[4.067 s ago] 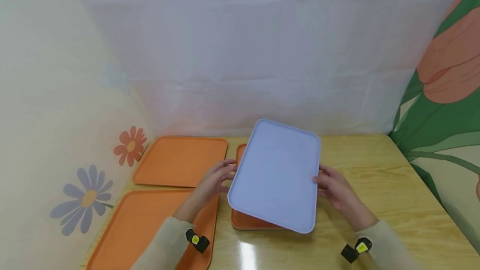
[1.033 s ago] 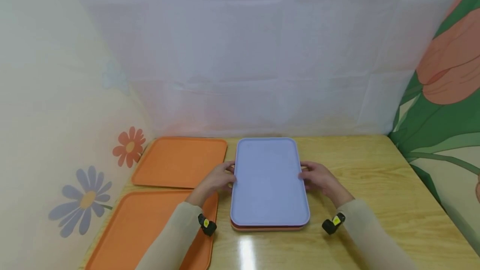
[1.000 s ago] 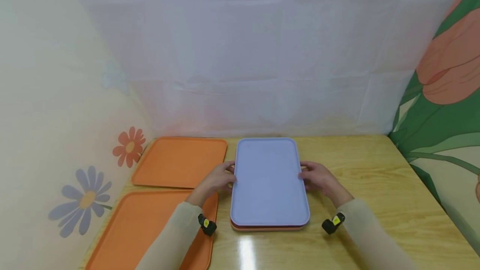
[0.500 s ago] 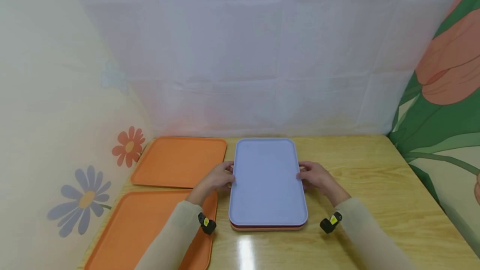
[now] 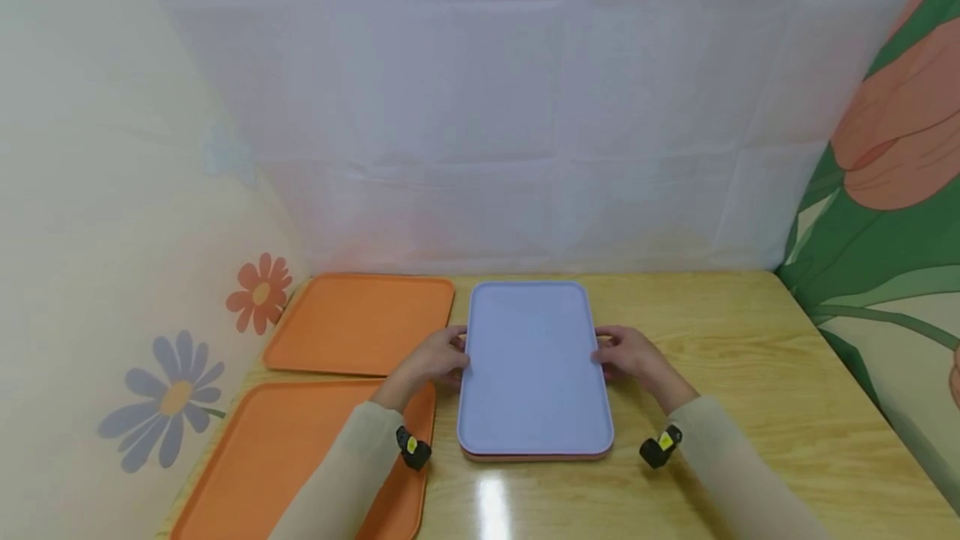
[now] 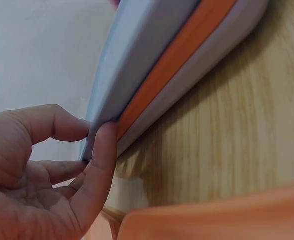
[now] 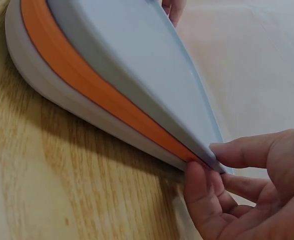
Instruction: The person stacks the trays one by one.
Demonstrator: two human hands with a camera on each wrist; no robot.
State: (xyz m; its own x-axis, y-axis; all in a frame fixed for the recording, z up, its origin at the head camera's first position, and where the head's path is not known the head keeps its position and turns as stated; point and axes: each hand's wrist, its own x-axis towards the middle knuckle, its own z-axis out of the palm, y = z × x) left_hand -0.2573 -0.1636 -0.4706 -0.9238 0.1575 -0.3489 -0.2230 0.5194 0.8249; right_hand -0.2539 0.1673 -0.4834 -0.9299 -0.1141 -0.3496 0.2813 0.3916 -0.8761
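Observation:
A light blue rectangular tray lies flat on top of a stack in the middle of the table. Under it show an orange tray and a pale tray at the bottom, their edges nearly lined up. At the stack's left side, my left hand pinches the blue tray's edge, thumb near the rim and fingers lower down. My right hand grips the opposite edge the same way. In the right wrist view its fingertips sit beside the orange layer.
Two orange trays lie to the left, one at the back and one in front, partly under the left sleeve. A white sheet hangs behind the wooden table. Painted walls stand on both sides.
About four seconds ago both hands held the blue tray tilted above the stack. Now it lies squared on it, and most recently it has slid slightly toward me.

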